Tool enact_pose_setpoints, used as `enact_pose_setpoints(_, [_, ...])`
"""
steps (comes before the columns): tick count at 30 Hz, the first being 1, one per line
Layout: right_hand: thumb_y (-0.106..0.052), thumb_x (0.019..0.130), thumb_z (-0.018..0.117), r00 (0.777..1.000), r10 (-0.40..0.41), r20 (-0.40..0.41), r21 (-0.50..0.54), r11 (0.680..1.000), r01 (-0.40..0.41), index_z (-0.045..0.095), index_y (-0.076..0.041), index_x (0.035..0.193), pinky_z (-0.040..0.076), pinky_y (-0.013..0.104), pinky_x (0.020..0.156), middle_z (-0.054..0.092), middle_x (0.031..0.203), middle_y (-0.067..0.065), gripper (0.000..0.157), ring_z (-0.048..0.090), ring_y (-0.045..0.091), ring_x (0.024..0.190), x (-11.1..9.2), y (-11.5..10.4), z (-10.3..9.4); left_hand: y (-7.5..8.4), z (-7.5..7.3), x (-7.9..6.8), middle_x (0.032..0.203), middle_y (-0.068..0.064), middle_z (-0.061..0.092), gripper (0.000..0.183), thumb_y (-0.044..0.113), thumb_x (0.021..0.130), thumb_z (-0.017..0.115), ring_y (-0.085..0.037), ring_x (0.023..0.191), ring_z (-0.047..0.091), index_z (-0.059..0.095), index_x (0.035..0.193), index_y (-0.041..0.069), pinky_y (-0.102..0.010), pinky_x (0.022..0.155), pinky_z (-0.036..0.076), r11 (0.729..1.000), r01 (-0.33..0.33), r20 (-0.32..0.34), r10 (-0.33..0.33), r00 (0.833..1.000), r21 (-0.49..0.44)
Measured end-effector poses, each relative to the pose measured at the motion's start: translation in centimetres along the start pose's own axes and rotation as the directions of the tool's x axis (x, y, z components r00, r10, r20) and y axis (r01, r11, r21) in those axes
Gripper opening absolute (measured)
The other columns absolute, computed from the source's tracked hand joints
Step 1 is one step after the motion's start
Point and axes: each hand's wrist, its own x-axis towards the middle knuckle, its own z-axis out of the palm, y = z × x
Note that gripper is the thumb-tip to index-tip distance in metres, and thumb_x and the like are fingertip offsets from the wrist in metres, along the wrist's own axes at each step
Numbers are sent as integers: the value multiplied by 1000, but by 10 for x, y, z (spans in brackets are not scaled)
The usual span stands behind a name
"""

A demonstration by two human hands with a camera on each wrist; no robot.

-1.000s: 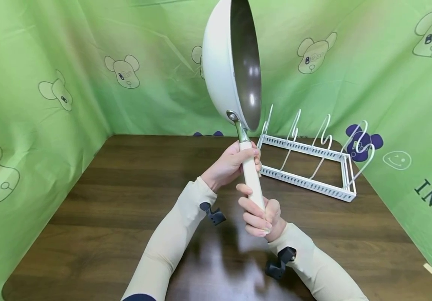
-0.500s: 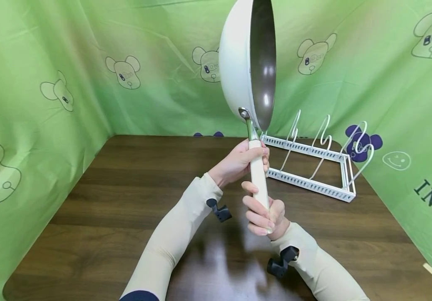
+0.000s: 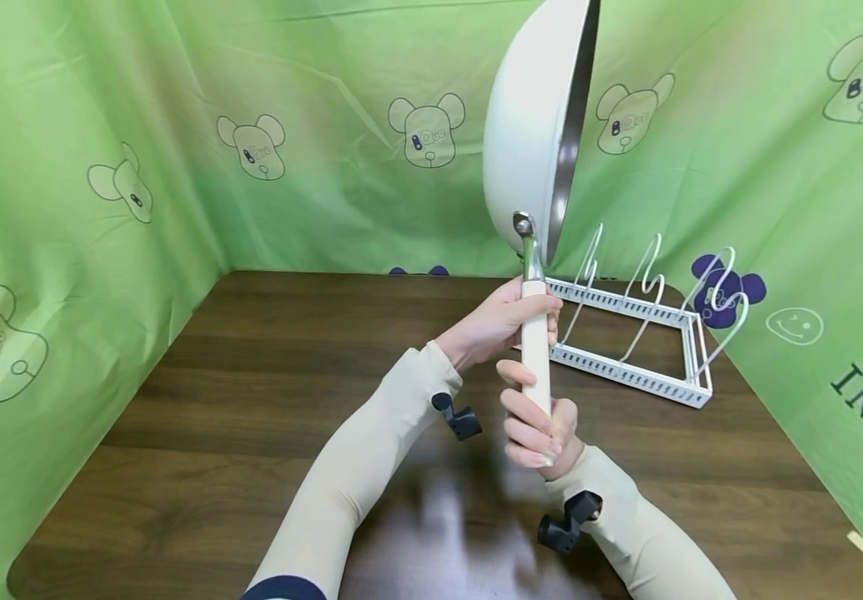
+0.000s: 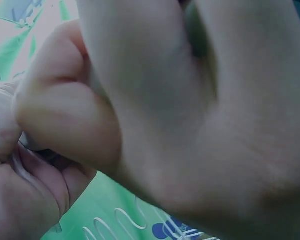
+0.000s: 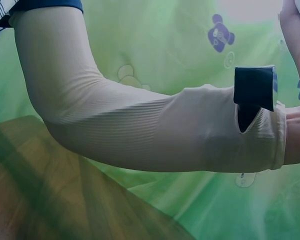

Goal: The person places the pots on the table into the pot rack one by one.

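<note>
A deep white frying pan (image 3: 524, 125) with a dark inside is held upright in the air, its bowl at the top of the head view and cut off by the frame edge. Its cream handle (image 3: 536, 342) points down. My left hand (image 3: 502, 321) grips the handle's upper part, just under the metal neck. Lower down, my right hand (image 3: 539, 421) curls its fingers round the handle's end. In the left wrist view the left hand (image 4: 190, 120) fills most of the picture. The right wrist view shows mainly the left forearm's sleeve (image 5: 155, 125).
Behind the hands, a white wire pan rack (image 3: 634, 379) with several curved dividers stands at the table's back right. The pan hides part of its left end. Green printed curtains (image 3: 311, 167) enclose the brown wooden table (image 3: 251, 400).
Both hands have carried the pan to the right, towards the rack. The pan has turned, so less of its dark inside shows. The grip on the handle looks the same.
</note>
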Motion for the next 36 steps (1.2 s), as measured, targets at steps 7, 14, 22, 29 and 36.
enact_pose_setpoints(7, [10, 86, 53, 1000, 0, 12, 15, 1000, -1, 31, -17, 98, 35, 26, 49, 35, 69, 1, 37, 38, 13, 49, -6, -4, 0, -3, 6, 8, 68, -7, 51, 18, -4, 102, 40, -12, 55, 55, 49, 86, 0, -20, 54, 51, 1000, 8, 9, -8, 1000, -1])
enact_pose_setpoints(14, [10, 86, 53, 1000, 9, -4, 22, 1000, -9, 31, -17, 99, 34, 26, 49, 34, 69, 0, 37, 37, 13, 50, -9, -5, 0, -8, 5, 10, 69, -6, 51, 17, -4, 101, 40, -10, 56, 55, 49, 87, 1, -19, 55, 52, 1000, 6, -17, -6, 1000, -6])
enact_pose_setpoints(22, [10, 86, 51, 1000, -7, -7, 24, 1000, 7, 30, -16, 98, 32, 24, 48, 33, 69, 0, 36, 35, 12, 49, -4, -4, 3, -13, 3, 13, 68, -6, 51, 19, -5, 101, 40, -11, 56, 55, 49, 85, 2, -19, 56, 52, 999, 15, -11, -15, 1000, -29])
enact_pose_setpoints(29, [10, 87, 52, 1000, -10, -18, 27, 1000, 11, 31, -16, 97, 32, 24, 48, 33, 68, 0, 35, 36, 11, 48, -8, -4, 5, -15, 4, 16, 66, -6, 51, 21, -5, 101, 39, -11, 55, 55, 50, 84, 0, -19, 54, 51, 999, 26, 24, -26, 999, -21])
enact_pose_setpoints(36, [11, 86, 52, 999, -28, -25, 35, 999, 29, 32, -17, 96, 32, 24, 47, 34, 67, -1, 35, 36, 11, 47, -12, -4, 5, -20, 5, 20, 65, -6, 52, 20, -4, 101, 40, -12, 55, 56, 50, 85, -1, -18, 51, 49, 999, 43, 39, -43, 998, 6])
